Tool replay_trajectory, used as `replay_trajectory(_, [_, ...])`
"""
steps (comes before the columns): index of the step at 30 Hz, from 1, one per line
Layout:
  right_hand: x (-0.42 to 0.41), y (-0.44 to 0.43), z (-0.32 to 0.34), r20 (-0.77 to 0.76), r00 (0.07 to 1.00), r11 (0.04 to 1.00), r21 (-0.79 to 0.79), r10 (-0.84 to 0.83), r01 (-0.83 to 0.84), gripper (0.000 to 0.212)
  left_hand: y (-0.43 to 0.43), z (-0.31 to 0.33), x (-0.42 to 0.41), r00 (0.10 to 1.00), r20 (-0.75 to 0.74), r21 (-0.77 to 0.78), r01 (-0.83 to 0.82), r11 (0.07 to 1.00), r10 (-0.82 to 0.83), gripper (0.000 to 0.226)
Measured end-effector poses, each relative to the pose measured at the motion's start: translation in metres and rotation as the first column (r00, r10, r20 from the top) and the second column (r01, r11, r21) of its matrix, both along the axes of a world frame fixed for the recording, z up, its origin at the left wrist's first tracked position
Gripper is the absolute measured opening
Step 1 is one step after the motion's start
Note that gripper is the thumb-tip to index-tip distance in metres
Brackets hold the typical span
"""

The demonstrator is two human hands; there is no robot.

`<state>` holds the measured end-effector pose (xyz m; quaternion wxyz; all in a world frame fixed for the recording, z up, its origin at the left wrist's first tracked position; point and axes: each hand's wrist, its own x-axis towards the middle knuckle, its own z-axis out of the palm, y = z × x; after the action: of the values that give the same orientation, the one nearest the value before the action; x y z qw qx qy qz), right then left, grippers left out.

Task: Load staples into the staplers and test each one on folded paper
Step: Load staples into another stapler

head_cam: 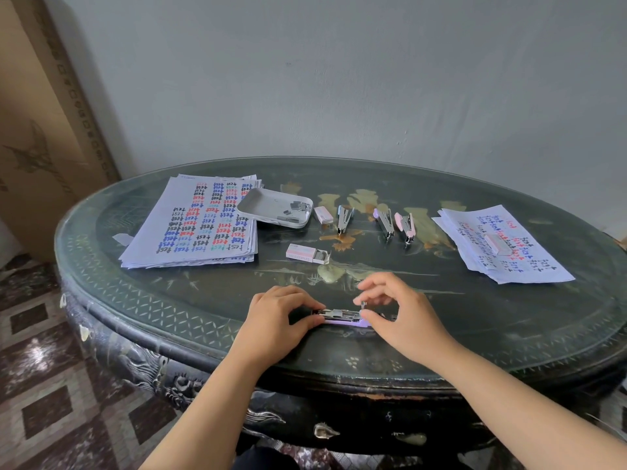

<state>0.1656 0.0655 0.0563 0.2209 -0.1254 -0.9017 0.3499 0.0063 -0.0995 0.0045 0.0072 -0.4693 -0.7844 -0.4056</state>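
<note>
Near the front edge of the worktop point(203, 300), the left hand point(278, 317) grips the open stapler point(342, 317); the right hand point(400, 310) pinches staples point(363, 304), best seated squarely in its channel.

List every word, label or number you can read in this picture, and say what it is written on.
"test": handwritten repeatedly in black, red and blue on the left stack of white paper sheets.
"test": likewise on the right stack of white sheets, fainter.
Pink-and-white cardboard staple box: print too small.
Brown cardboard carton: symbols blurred.
Lilac metal stapler: no text seen.
</note>
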Motion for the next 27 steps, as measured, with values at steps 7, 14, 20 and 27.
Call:
replay_trajectory(7, [-0.014, -0.004, 0.005, 0.235, 0.957, 0.949, 0.224, 0.171, -0.224, 0.037, 0.0, 0.001, 0.0, 1.0, 0.0, 0.013, 0.007, 1.0, -0.007, 0.026])
replay_trajectory(14, [-0.02, -0.006, 0.01, 0.194, 0.957, 0.975, 0.003, 0.218, -0.222, 0.055, 0.001, 0.0, 0.0, 1.0, -0.004, 0.018, 0.003, 1.0, -0.003, 0.025])
replay_trajectory(20, [-0.003, 0.003, 0.0, -0.077, 0.994, 0.997, -0.012, -0.075, 0.074, 0.025, 0.001, -0.001, 0.0, 1.0, 0.012, 0.018, -0.001, 1.0, 0.001, 0.02])
replay_trajectory(27, [-0.007, 0.001, -0.014, -0.1, 0.992, 0.993, 0.083, -0.075, 0.083, 0.021, 0.001, 0.002, 0.001, 1.0, 0.005, 0.028, 0.004, 1.0, -0.004, 0.025])
